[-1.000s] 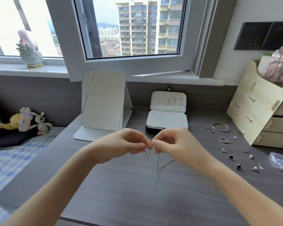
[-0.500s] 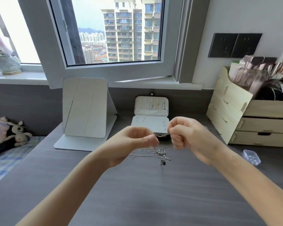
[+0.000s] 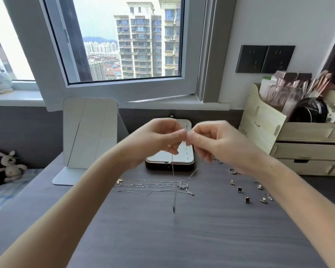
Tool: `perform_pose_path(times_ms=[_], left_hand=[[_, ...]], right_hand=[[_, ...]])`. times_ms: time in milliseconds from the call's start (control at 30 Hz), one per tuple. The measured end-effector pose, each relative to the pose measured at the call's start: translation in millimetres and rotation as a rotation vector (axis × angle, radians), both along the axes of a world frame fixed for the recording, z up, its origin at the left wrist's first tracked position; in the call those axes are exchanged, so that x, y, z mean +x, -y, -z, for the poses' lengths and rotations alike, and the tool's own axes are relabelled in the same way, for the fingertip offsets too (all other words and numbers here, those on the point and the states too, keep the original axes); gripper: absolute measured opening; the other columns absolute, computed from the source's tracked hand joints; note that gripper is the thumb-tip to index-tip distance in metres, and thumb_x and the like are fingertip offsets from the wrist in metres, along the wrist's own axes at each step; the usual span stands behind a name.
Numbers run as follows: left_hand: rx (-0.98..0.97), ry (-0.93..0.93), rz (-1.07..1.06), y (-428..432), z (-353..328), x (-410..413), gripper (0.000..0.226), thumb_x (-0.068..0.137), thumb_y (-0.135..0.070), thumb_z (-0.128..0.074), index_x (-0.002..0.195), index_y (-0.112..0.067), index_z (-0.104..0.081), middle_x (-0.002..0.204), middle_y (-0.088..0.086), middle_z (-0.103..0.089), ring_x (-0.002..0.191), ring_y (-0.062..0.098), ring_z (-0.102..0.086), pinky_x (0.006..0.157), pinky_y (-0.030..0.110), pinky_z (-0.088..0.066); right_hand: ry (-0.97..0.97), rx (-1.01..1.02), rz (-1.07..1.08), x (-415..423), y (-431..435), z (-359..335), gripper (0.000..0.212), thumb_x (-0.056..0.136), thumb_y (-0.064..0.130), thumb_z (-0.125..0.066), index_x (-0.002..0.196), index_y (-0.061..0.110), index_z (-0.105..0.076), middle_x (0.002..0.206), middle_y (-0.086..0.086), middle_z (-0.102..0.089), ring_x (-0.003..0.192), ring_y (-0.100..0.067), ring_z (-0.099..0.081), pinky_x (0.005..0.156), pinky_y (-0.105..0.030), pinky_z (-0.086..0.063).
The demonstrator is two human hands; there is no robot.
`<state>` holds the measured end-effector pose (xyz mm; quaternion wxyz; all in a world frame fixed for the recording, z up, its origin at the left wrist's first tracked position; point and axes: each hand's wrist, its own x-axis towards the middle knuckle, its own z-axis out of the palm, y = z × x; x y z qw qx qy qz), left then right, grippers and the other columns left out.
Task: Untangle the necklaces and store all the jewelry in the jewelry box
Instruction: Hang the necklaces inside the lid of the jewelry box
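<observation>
The left hand (image 3: 159,140) and right hand (image 3: 217,144) pinch one thin chain (image 3: 172,168) between their fingertips, partly hiding the open jewelry box (image 3: 182,167) by the counter's (image 3: 182,238) back edge. The chain drops to the tangled necklaces (image 3: 153,185) mid-counter. Earrings (image 3: 240,189) lie toward the right edge, and a mirror (image 3: 89,132) stands back-left.

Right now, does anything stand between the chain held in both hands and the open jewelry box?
Nothing visible does: the jewelry box lies open behind the left hand and right hand. But the chain they pinch hangs into the tangle of necklaces on the desk, not yet freed.
</observation>
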<state>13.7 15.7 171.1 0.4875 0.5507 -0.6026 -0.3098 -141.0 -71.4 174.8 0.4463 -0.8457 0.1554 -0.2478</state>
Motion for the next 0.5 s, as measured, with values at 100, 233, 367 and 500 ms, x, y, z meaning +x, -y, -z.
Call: perform_pose_path(times_ms=[100, 233, 367, 500], left_hand=[[-0.017, -0.020, 0.000, 4.2, -6.7, 7.1, 0.015, 0.085, -0.021, -0.059, 0.086, -0.006, -0.059, 0.068, -0.002, -0.052, 0.066, 0.009, -0.051, 0.076, 0.031, -0.051], [-0.011, -0.016, 0.034, 9.6, 0.3, 16.7, 0.006, 0.083, -0.014, -0.062, 0.080, -0.011, -0.058, 0.067, -0.007, -0.055, 0.066, 0.007, -0.054, 0.072, 0.026, -0.052], [0.043, -0.037, 0.045, 15.3, 12.0, 23.9, 0.006, 0.085, -0.011, -0.064, 0.082, -0.008, -0.060, 0.071, -0.002, -0.061, 0.069, 0.013, -0.059, 0.070, 0.022, -0.050], [0.072, -0.003, 0.020, 26.6, 21.8, 33.0, 0.003, 0.084, -0.011, -0.065, 0.084, -0.009, -0.062, 0.080, 0.006, -0.066, 0.079, 0.015, -0.063, 0.080, 0.027, -0.051]], right_hand=[[0.066, 0.029, -0.019, 6.4, 5.3, -18.1, 0.023, 0.092, 0.021, -0.055, 0.077, 0.006, -0.064, 0.054, -0.002, -0.057, 0.052, -0.019, -0.050, 0.052, -0.028, -0.045], [0.125, 0.065, -0.044, 14.1, 10.9, -37.8, 0.024, 0.092, 0.021, -0.055, 0.076, 0.006, -0.062, 0.054, -0.003, -0.057, 0.052, -0.022, -0.050, 0.051, -0.032, -0.048], [0.110, 0.119, -0.077, 21.7, 16.4, -50.3, 0.024, 0.091, 0.023, -0.055, 0.073, 0.008, -0.062, 0.053, -0.003, -0.056, 0.046, -0.016, -0.048, 0.045, -0.025, -0.045], [0.080, 0.113, -0.095, 31.9, 24.7, -56.2, 0.024, 0.091, 0.025, -0.056, 0.074, 0.009, -0.063, 0.054, -0.002, -0.056, 0.046, -0.014, -0.048, 0.046, -0.024, -0.044]])
